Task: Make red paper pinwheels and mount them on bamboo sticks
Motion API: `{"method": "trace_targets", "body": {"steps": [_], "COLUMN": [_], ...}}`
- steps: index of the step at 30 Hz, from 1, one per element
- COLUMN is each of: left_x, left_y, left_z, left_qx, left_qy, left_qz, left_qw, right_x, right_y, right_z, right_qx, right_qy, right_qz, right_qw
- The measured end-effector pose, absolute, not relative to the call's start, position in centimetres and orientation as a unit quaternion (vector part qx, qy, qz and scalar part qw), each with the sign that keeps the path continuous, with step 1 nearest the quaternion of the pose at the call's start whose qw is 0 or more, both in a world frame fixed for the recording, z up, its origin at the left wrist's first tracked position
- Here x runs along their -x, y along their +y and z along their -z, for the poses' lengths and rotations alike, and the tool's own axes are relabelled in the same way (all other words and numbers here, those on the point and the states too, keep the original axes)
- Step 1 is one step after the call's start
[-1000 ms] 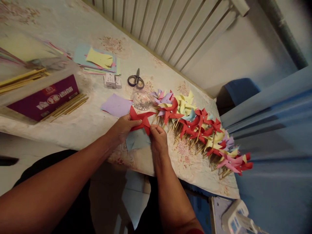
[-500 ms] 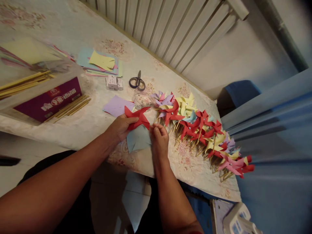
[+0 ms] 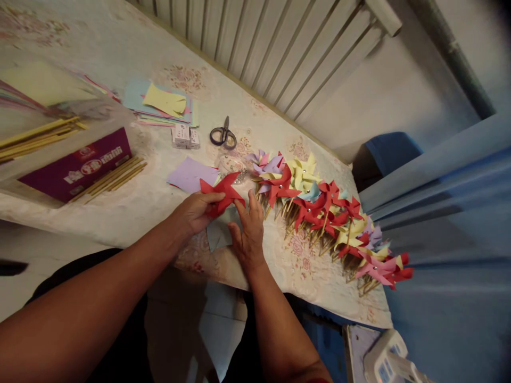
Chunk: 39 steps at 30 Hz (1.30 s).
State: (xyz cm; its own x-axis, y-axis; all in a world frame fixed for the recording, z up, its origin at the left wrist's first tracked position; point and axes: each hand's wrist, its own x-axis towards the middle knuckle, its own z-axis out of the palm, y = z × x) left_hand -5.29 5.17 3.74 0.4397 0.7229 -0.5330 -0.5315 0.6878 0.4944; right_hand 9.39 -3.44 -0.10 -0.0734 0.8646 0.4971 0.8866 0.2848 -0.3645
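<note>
A red paper pinwheel point(image 3: 224, 192) with folded points is pinched in my left hand point(image 3: 196, 211), the thumb lying on top of it. My right hand point(image 3: 249, 231) is open at the pinwheel's right side, fingers spread, with a fingertip at its lower right point. Under the hands lies a light blue paper sheet point(image 3: 217, 234), partly covered. Purple paper point(image 3: 192, 174) rests just behind my left hand. A clear bag of small metal pieces point(image 3: 235, 169) sits behind the red pinwheel.
Finished pinwheels on sticks point(image 3: 329, 205) spread across the right side. Black-handled scissors point(image 3: 223, 135), small boxes point(image 3: 184, 136) and stacked coloured paper point(image 3: 159, 103) lie farther back. At left stands a clear container with a purple label point(image 3: 85, 165), sticks point(image 3: 115, 178) beside it.
My right hand has opened from a pinch beside the pinwheel, its fingers now spread and raised. The red pinwheel stays in my left hand, and the view has shifted slightly.
</note>
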Motion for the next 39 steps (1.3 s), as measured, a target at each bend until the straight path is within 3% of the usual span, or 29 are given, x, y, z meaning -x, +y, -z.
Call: {"method": "trace_targets", "body": {"steps": [6, 39], "left_x": [5.3, 5.4], "left_y": [5.0, 5.0], "left_z": [-3.3, -2.0], "left_qx": [-0.135, -0.216], "left_qy": [0.369, 0.356], "left_qz": [-0.361, -0.375], "left_qw": [0.846, 0.828], "right_x": [-9.5, -9.7], "right_y": [-3.2, -3.2], "right_z": [0.1, 0.1], "right_qx": [0.606, 0.568], "right_qy": [-0.742, -0.774], "right_qz": [0.026, 0.004], "right_qw": [0.286, 0.281]}}
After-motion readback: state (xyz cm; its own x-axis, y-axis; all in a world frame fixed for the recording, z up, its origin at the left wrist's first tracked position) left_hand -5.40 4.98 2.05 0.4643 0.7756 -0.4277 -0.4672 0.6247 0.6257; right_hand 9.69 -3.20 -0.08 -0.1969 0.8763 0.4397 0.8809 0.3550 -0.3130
